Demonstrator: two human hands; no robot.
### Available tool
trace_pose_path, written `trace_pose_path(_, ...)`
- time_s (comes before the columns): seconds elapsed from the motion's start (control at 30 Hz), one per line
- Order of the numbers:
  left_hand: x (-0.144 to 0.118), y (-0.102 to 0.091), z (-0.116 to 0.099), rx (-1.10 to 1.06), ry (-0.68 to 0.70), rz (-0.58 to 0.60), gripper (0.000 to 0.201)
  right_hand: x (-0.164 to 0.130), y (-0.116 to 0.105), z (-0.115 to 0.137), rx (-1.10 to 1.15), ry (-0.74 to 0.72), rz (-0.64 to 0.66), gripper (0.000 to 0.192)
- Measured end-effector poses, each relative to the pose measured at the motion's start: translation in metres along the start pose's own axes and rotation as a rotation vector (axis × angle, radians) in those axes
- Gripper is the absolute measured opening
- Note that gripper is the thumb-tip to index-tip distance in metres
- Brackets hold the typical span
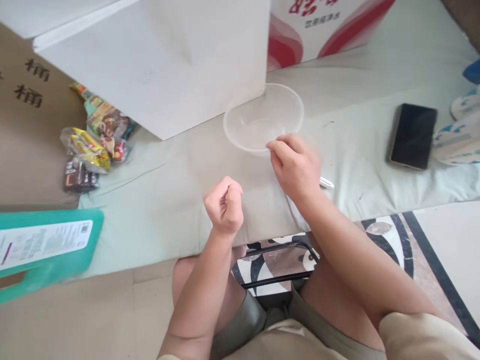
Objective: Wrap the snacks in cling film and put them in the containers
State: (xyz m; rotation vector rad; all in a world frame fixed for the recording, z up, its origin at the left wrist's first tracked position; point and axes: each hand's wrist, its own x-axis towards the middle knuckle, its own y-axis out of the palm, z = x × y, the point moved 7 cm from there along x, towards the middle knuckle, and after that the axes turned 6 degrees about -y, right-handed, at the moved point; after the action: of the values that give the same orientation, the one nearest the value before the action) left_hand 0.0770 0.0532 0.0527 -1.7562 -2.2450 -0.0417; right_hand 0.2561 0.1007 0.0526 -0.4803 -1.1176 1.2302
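A clear plastic bowl (262, 117) stands empty on a pale green cloth (157, 200), close against a white box. My right hand (294, 167) is at the bowl's near rim, with thumb and fingers pinched together on the edge. A small white object (327, 182) pokes out from behind this hand on the right; what it is cannot be told. My left hand (224, 205) hovers over the cloth, a short way nearer than the bowl. It is curled into a loose fist with nothing visible in it.
A large white box (168, 60) sits behind the bowl, with a red-and-white carton (322, 25) beside it. Several snack packets (93, 145) lie at left by brown cardboard (30, 125). A green board (45, 245) is near left, and a black phone (412, 135) and slippers (463, 130) are at right.
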Motion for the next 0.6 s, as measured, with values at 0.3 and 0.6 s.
trace_pose_path(0.3,0.014,0.143,-0.051,-0.045,0.078,0.306,0.04,-0.015,-0.076,-0.072,0.458,0.302,-0.365,0.032)
trace_pose_path(0.6,0.016,0.372,-0.089,-0.047,-0.036,0.879,0.019,-0.049,-0.141,-0.18,0.254,0.655,-0.856,0.049)
